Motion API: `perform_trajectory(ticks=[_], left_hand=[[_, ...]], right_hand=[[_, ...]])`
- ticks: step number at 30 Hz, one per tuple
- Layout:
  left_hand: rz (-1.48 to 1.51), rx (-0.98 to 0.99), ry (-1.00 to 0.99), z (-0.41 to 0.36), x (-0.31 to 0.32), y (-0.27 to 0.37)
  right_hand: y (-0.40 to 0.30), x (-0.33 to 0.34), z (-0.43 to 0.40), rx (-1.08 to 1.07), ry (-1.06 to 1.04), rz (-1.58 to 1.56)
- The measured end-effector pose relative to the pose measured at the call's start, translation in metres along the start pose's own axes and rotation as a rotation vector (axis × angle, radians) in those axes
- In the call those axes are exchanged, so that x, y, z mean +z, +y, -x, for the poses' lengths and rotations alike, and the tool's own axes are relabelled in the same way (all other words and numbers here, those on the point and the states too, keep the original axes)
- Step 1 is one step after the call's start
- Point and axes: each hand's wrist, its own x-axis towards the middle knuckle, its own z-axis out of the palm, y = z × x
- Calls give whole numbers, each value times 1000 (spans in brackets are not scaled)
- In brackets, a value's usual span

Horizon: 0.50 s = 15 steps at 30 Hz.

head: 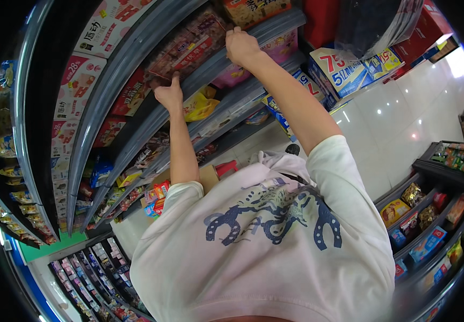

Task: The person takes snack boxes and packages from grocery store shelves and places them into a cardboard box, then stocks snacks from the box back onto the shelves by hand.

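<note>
A wide, flat package with a clear front and a red label [193,52] sits on a store shelf at the top middle. My left hand [169,93] is at its near left corner, with the thumb up against the front edge. At its right end, my right hand [241,46] has curled fingers against the corner. Both hands hold the package between them. Beyond my right hand lies an orange food box [256,10]. Left of my left hand stand red snack boxes [129,96], and a yellow plastic package [201,105] is on the shelf below.
Curved grey shelf edges [107,76] run past both forearms. Pink and white boxes [77,86] fill the shelf at left. Blue and white cartons [336,70] stand on the tiled floor [389,116] at right. Another snack rack [421,217] is at lower right.
</note>
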Motion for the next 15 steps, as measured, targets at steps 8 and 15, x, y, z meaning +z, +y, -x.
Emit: perform_trajectory(ticks=[8,15], left_hand=[[-179,73,29,19,-15,4],[-221,271,106,96,-22,46]], right_hand=[[49,0,146,58,350,-413],[154,10,359,511,188,-574]])
